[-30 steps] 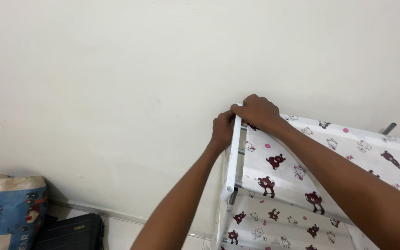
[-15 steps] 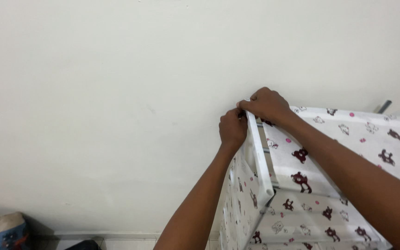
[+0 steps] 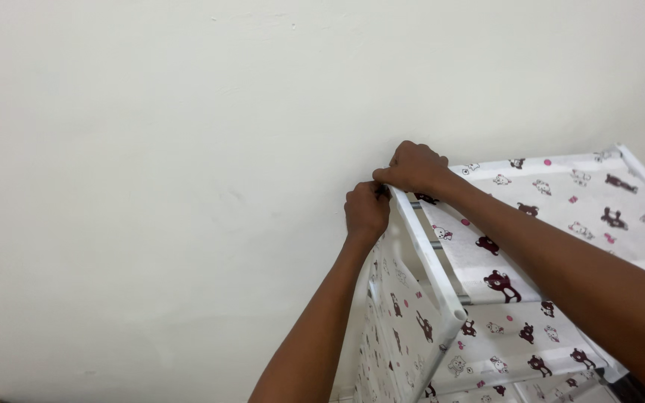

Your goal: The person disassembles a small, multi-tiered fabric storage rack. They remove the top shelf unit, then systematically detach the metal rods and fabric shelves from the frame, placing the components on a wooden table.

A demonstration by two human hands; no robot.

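Observation:
A fabric storage rack [image 3: 561, 201] with white cloth printed in brown bears and pink dots stands against the wall. A white plastic top rail [image 3: 431, 265] runs along its left side. My left hand [image 3: 366, 213] is closed around the rack's far left corner, just below the rail's end. My right hand [image 3: 414, 168] presses down on the same corner from above, fingers curled over the rail's far end. The corner joint itself is hidden under both hands.
A plain cream wall [image 3: 173, 172] fills most of the view right behind the rack. Lower cloth shelves [image 3: 516, 336] with the same print show beneath the top one. Grey metal tubes [image 3: 436, 245] sit under the rail.
The view has tilted up and the rack has swung a little, so the blue cushion and black case at lower left are out of sight. Both hands stay on the same corner.

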